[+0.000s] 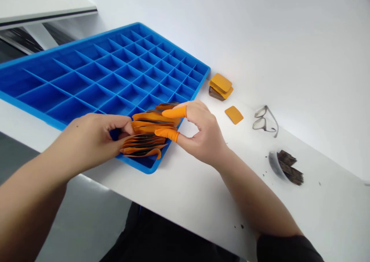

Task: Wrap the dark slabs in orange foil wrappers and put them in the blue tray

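A long row of thin orange and dark squares (150,128), stacked face to face and fanned unevenly, is held over the near right corner of a blue divided tray (148,171). My left hand (98,134) grips the row from the left, its thumb along the lower squares and its fingers curled in behind. From the right, my right hand (199,131) has thumb and index finger, both in orange finger cots, closed around several squares in the middle of the row. The row partly hides the tray compartments underneath.
Right of the tray lie a small pile of orange and brown squares (221,83) and one loose orange square (234,115). Eyeglasses (264,122) and a clear bowl (276,164) with dark brown strips (290,167) sit farther right. Dark crumbs dot the white table (202,192).
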### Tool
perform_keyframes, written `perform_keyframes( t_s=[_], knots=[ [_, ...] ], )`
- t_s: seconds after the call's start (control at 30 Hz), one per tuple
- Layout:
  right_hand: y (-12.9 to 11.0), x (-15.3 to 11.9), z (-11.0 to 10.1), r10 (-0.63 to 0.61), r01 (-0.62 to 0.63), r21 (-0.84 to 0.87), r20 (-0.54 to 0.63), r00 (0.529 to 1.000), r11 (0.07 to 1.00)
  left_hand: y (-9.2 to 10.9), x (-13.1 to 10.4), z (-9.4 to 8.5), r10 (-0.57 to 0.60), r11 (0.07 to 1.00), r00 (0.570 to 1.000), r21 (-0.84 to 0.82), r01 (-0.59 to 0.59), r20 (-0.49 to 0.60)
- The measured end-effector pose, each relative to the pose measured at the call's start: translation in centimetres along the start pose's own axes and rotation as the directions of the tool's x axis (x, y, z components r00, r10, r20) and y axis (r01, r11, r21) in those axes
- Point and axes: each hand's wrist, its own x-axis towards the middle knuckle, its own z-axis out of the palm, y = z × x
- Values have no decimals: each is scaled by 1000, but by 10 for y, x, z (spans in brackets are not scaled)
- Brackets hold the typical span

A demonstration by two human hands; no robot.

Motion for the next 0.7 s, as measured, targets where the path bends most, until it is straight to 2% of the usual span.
perform_keyframes(
  t_s=[0.07,0.17,0.33,0.43,0.57,0.7],
  knots=[
    [-1,-1,1,-3,3,-21,8,1000,1000,6,0,-2,-18,998,999,68,15,35],
    [-2,-1,2,3,-2,-22,17,1000,1000,8,-1,-3,16,991,999,129,-21,39],
    [-2,-3,2,38,-38,14,42,998,999,7,-1,-1,23,991,1000,130,-22,-9],
    [-2,-3,-1,80,-84,42,74,994,996,8,-1,0,25,995,999,97,-21,-37],
    [-4,-3,-8,111,-137,140,175,978,981,6,2,-5,64,996,998,58,-63,-20],
    [-5,-3,-15,155,-196,233,184,971,953,8,10,-14,113,983,986,-157,-93,125]
  ],
)
